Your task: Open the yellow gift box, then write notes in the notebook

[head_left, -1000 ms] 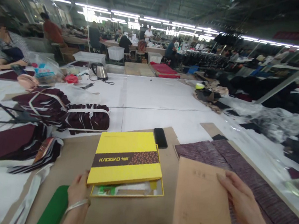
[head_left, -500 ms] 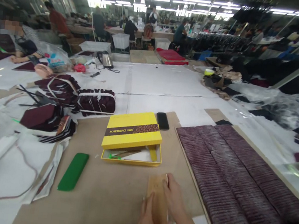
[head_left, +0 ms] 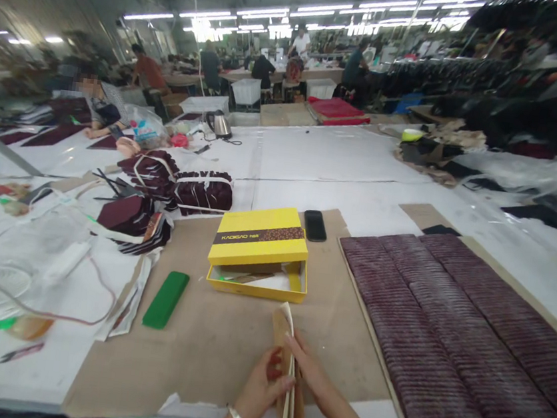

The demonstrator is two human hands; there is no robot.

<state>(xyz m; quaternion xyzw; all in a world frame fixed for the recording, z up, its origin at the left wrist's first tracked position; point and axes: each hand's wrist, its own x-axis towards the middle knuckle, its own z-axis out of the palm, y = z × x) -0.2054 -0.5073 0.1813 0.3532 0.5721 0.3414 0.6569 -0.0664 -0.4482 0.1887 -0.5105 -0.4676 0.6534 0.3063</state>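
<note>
Brown board [head_left: 222, 347], w/ yellow box [head_left: 261, 240] on it, lid askew. Tan booklet [head_left: 281, 328], nearer me, now turned pp.-edge up, leaves parting, i.e. inner pp. accessible; my L hand [head_left: 259, 387] & R hand [head_left: 309, 368] both grip it.

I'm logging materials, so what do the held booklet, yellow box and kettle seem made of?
Booklet: likely matte paper, with thin pale page edges showing. Yellow box: probably smooth printed cardboard, given its crisp edges and lettering. Kettle: its silvery shine suggests polished metal.
</note>
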